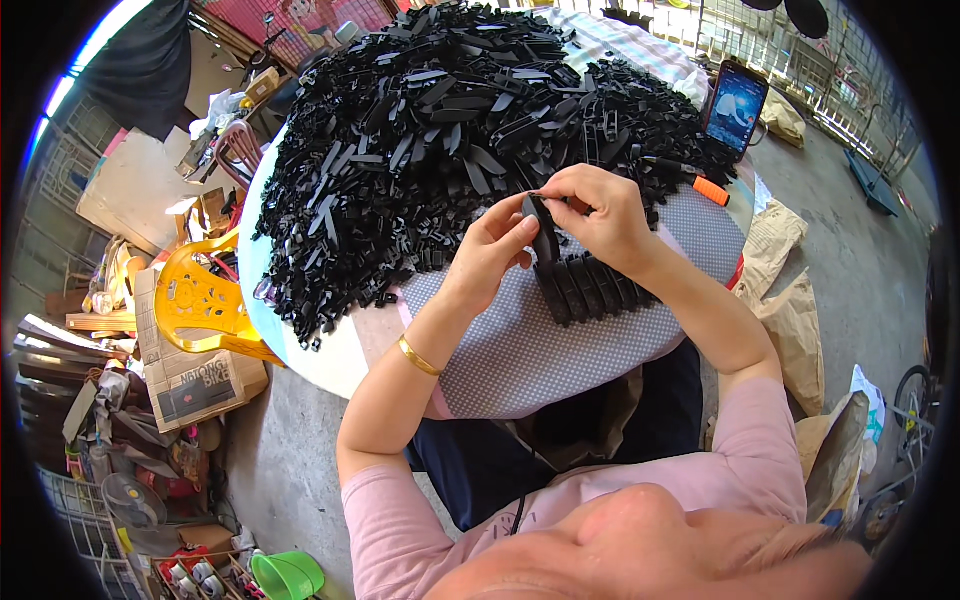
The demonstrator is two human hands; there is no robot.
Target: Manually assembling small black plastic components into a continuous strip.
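Note:
A long, narrow black plastic piece (545,240) stands upright between my hands at the near side of the table. My left hand (497,245) pinches it with thumb and fingertips. At the top end of that piece, my right hand (600,212) has thumb and forefinger pressed together; what lies between them is too small to make out. Just below the hands, several similar black pieces (592,290) lie side by side in a row on the patterned cloth (530,355). Beyond my fingers rises a large heap of loose black plastic parts (440,120).
A lit phone (735,108) stands propped at the table's right edge. Near it lies a tool with an orange handle (712,191). A yellow plastic chair (205,295) and a cardboard box (200,370) are on the left. Brown paper sacks (792,310) stand on the right.

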